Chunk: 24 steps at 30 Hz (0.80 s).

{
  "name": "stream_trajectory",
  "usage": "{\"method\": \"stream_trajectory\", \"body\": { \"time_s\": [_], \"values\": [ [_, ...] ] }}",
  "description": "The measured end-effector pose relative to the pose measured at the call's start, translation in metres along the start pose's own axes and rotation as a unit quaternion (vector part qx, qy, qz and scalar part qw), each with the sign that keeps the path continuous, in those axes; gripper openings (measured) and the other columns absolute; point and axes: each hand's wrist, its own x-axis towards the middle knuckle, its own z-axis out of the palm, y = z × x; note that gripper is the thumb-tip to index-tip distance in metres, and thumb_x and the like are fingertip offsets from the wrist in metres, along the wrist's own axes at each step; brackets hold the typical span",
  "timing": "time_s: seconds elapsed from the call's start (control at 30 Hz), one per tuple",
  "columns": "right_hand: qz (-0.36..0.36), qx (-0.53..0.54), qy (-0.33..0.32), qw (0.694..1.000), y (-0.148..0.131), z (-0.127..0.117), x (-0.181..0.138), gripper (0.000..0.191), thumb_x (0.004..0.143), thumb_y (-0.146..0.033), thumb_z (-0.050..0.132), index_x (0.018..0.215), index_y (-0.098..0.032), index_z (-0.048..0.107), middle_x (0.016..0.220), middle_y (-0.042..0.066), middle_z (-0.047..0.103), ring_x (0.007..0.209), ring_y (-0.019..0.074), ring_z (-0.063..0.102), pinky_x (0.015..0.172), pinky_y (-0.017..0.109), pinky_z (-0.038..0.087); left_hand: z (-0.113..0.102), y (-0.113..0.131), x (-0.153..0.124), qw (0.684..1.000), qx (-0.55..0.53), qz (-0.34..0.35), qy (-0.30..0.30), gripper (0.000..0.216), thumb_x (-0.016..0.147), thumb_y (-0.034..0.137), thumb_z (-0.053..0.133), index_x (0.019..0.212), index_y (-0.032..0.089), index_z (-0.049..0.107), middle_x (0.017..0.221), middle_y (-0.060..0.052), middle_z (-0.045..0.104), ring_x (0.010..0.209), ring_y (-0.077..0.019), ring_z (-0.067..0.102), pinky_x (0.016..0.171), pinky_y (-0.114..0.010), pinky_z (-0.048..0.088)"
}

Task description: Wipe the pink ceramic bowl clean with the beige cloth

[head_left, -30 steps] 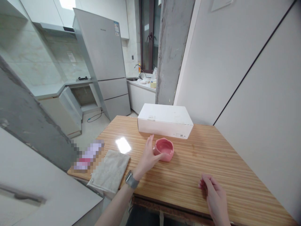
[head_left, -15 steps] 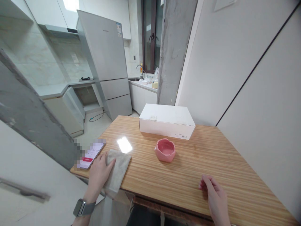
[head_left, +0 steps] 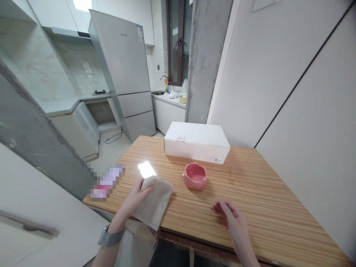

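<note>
Since the frame half a second ago, your left hand (head_left: 136, 198) and the cloth (head_left: 156, 200) are shifted rightward, nearer the bowl (head_left: 195, 176); your right hand (head_left: 232, 218) is also further inward. Your left hand grasps the cloth at its left edge, thumb on top; the fingers beneath are hidden. The cloth spreads rightward from that grip, over the near part of the table (head_left: 264, 185). Your right hand, well right of the grip, is loosely curled with nothing visible in it. The bowl stands just beyond the cloth, the box (head_left: 197, 142) farther off. Judgement: cloth light, soft, floppy, not fragile; pinch a folded corner, all layers together.
</note>
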Motion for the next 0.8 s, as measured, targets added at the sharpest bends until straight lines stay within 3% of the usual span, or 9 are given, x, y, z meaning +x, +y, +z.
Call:
{"method": "stream_trajectory", "body": {
  "time_s": [0.17, 0.23, 0.33, 0.43, 0.53, 0.7, 0.8],
  "values": [
    [0.042, 0.075, -0.068, 0.994, -0.011, 0.047, -0.013, 0.050, 0.054, -0.047, 0.088, 0.093, -0.020, 0.073, 0.103, 0.009, 0.075, 0.096, 0.0273, 0.070, 0.089, 0.038, 0.054, 0.040, 0.035, -0.014, 0.968, -0.211, -0.037, -0.130, 0.044, 0.072, 0.040, 0.072, 0.111, 0.021, 0.065, 0.111, -0.006, 0.071, 0.105, -0.0256, 0.063, 0.090, -0.036, 0.049],
    [0.063, 0.102, -0.106, 0.987, -0.014, 0.057, -0.019, 0.049, 0.056, -0.044, 0.089, 0.096, -0.021, 0.073, 0.105, 0.008, 0.075, 0.101, 0.0278, 0.069, 0.092, 0.039, 0.052, 0.058, 0.045, -0.019, 0.934, -0.291, -0.067, -0.199, 0.045, 0.072, 0.038, 0.074, 0.113, 0.021, 0.064, 0.109, -0.007, 0.072, 0.103, -0.0251, 0.065, 0.089, -0.036, 0.050],
    [0.158, 0.127, -0.131, 0.970, -0.016, 0.059, -0.026, 0.047, 0.064, -0.047, 0.083, 0.098, -0.017, 0.073, 0.097, 0.010, 0.077, 0.098, 0.0295, 0.070, 0.090, 0.041, 0.054, 0.082, 0.053, -0.024, 0.891, -0.361, -0.101, -0.254, 0.043, 0.073, 0.035, 0.075, 0.111, 0.019, 0.065, 0.103, -0.007, 0.073, 0.097, -0.0240, 0.067, 0.087, -0.036, 0.050],
    [0.252, 0.181, -0.086, 0.947, -0.020, 0.050, -0.029, 0.045, 0.068, -0.046, 0.080, 0.099, -0.016, 0.073, 0.096, 0.010, 0.078, 0.096, 0.0296, 0.072, 0.087, 0.040, 0.057, 0.100, 0.055, -0.025, 0.871, -0.404, -0.117, -0.254, 0.040, 0.074, 0.035, 0.074, 0.109, 0.019, 0.065, 0.102, -0.007, 0.073, 0.095, -0.0223, 0.067, 0.086, -0.033, 0.050],
    [0.289, 0.217, -0.071, 0.930, -0.026, 0.040, -0.029, 0.039, 0.070, -0.044, 0.078, 0.095, -0.015, 0.074, 0.095, 0.011, 0.078, 0.095, 0.0286, 0.072, 0.087, 0.038, 0.057, 0.110, 0.053, -0.023, 0.856, -0.439, -0.125, -0.242, 0.033, 0.073, 0.034, 0.075, 0.100, 0.018, 0.067, 0.097, -0.005, 0.072, 0.089, -0.0189, 0.067, 0.081, -0.029, 0.050],
    [0.290, 0.223, -0.061, 0.929, -0.032, 0.021, -0.022, 0.039, 0.068, -0.046, 0.077, 0.091, -0.014, 0.074, 0.090, 0.013, 0.078, 0.095, 0.0309, 0.072, 0.085, 0.040, 0.058, 0.115, 0.046, -0.018, 0.827, -0.474, -0.154, -0.260, 0.026, 0.072, 0.031, 0.075, 0.092, 0.018, 0.064, 0.079, 0.000, 0.067, 0.065, -0.0112, 0.063, 0.060, -0.023, 0.047],
    [0.251, 0.204, -0.045, 0.945, -0.031, 0.008, -0.014, 0.040, 0.068, -0.048, 0.077, 0.091, -0.016, 0.073, 0.085, 0.013, 0.078, 0.096, 0.0329, 0.072, 0.082, 0.044, 0.059, 0.115, 0.043, -0.013, 0.817, -0.490, -0.146, -0.267, 0.025, 0.073, 0.028, 0.075, 0.092, 0.016, 0.063, 0.082, -0.003, 0.068, 0.066, -0.0110, 0.064, 0.063, -0.023, 0.048]
  ]
}}
